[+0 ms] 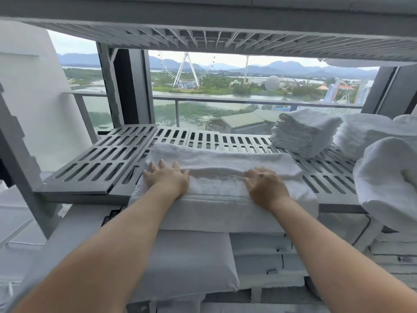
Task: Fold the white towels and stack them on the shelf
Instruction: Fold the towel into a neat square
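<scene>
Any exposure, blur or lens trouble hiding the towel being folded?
Head view: soft daylight through the window, no hard shadows or glare; the wide angle bows the shelf edges and stretches the forearms; the towel under the left hand and right hand is sharp; the white piles at right lose detail.

No legible text or labels

One head-worn camera looks forward and slightly down, close over the grey slatted shelf (94,168), facing a window.
</scene>
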